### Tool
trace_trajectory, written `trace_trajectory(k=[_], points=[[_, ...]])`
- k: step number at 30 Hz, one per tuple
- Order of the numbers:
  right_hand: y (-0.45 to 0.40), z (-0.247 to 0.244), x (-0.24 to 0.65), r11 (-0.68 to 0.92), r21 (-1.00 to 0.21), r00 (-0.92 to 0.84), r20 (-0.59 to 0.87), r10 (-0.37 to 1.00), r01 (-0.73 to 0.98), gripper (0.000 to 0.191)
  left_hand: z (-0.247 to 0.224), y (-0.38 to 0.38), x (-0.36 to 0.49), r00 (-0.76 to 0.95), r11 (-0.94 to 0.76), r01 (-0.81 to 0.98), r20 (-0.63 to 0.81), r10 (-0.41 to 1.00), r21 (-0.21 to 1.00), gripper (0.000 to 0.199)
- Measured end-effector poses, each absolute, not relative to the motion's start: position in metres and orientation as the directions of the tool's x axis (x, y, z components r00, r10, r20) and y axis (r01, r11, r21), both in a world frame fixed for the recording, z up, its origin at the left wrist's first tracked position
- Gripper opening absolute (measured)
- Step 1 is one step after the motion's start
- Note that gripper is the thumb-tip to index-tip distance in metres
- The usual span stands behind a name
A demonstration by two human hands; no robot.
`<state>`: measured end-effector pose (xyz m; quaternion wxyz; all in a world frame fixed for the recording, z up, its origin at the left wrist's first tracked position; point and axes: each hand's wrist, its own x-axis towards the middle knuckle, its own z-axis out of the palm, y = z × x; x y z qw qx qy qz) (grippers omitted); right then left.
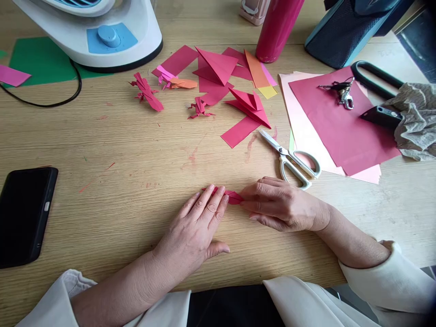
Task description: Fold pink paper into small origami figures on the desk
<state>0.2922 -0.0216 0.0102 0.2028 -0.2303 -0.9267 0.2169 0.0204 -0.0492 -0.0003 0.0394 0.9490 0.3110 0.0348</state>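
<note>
A narrow folded piece of red paper (pixel 233 197) lies on the wooden table in front of me, creased along its length. My left hand (pixel 200 218) rests over its left part, fingers stretched flat and the thumb apart, so that part is mostly hidden. At the right end, the bent fingers of my right hand (pixel 282 204) pinch the paper's tip. White-handled scissors (pixel 289 159) lie partly spread just beyond my right hand. Farther back sit a small red folded paper figure (pixel 200 108), a longer red one (pixel 147 92) and red folded paper (pixel 250 105).
At the right, red sheets (pixel 340 122) lie over pale pink ones, with keys (pixel 344 93) on top and crumpled cloth (pixel 417 120) beside. A phone (pixel 25 215) lies left. Behind stand a white appliance (pixel 136 32), a magenta bottle (pixel 277 32) and a dark mesh-sided object (pixel 337 38).
</note>
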Motion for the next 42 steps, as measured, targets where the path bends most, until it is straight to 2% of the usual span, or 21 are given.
trace_trajectory(k=[6,11,15,19,24,28,32,35,38,42], points=[[-0.023,0.012,0.291,0.784,-0.529,-0.792,0.3,0.531,0.325,0.026,0.002,-0.047,0.021,0.811,-0.812,0.578,0.053,0.583,0.082,0.087],[-0.021,0.006,0.29,0.74,-0.602,-0.72,0.367,0.589,0.298,0.025,0.0,-0.038,0.019,0.823,-0.842,0.534,0.178,0.539,0.076,0.043],[-0.02,0.002,0.289,0.714,-0.631,-0.703,0.357,0.614,0.303,0.023,-0.003,-0.027,0.02,0.756,-0.821,0.511,0.322,0.57,0.255,0.033],[-0.021,-0.002,0.288,0.708,-0.627,-0.694,0.351,0.629,0.325,0.023,0.001,-0.018,0.026,0.64,-0.676,0.59,0.255,0.725,0.441,0.009],[-0.021,-0.004,0.286,0.677,-0.663,-0.641,0.376,0.669,0.318,0.015,0.009,-0.012,0.029,0.585,-0.57,0.658,0.142,0.798,0.493,0.008],[-0.023,-0.002,0.279,0.601,-0.705,-0.53,0.368,0.764,0.377,0.015,0.011,-0.008,0.032,0.66,-0.64,0.604,0.152,0.736,0.475,0.008],[-0.029,0.003,0.264,0.547,-0.755,-0.509,0.331,0.795,0.362,0.018,0.018,0.0,0.04,0.764,-0.711,0.507,0.128,0.632,0.488,0.009],[-0.034,0.008,0.254,0.444,-0.833,-0.415,0.295,0.861,0.329,0.013,0.027,0.006,0.046,0.767,-0.675,0.459,0.124,0.629,0.578,0.007],[-0.036,0.013,0.249,0.309,-0.9,-0.303,0.216,0.928,0.306,0.015,0.037,0.012,0.048,0.701,-0.567,0.431,0.135,0.701,0.702,0.014],[-0.032,0.013,0.245,0.14,-0.965,-0.23,0.088,0.969,0.22,0.022,0.042,0.019,0.046,0.641,-0.484,0.368,0.16,0.75,0.794,0.013]])
